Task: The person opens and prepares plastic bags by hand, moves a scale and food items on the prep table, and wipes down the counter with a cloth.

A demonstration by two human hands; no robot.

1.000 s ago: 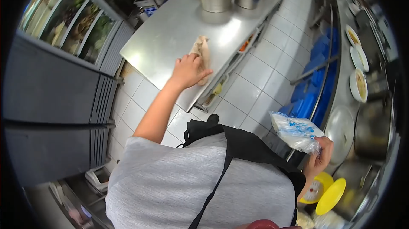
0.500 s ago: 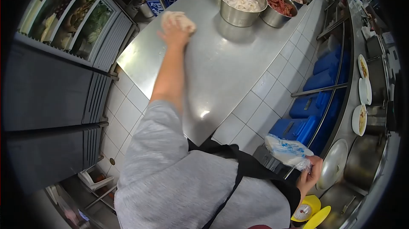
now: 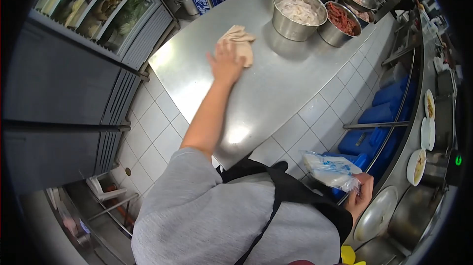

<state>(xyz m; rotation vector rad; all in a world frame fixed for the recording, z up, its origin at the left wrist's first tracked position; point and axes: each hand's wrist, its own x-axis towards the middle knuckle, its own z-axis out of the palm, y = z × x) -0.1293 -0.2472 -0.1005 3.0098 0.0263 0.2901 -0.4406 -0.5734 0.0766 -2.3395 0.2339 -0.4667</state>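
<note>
My left hand [image 3: 227, 63] lies with its fingers spread on a crumpled beige cloth [image 3: 240, 43], pressed against the steel table [image 3: 266, 87]. At the lower right my right hand [image 3: 361, 195] pinches one end of a clear plastic bag [image 3: 331, 170] with blue print and something white inside. The bag hangs in the air near the counter edge, clear of the table.
A pot of whitish strips [image 3: 299, 13] and a pot of red meat [image 3: 341, 21] stand at the table's far end among other bowls. Right: blue bins [image 3: 362, 139], a counter with white bowls [image 3: 416, 167] and a metal lid [image 3: 376, 214]. Left: a glass-door fridge [image 3: 123, 23].
My left hand and the cloth went from the table's near part to its far left side, then back toward the middle. The bag stays in my right hand. The head view has shifted.
</note>
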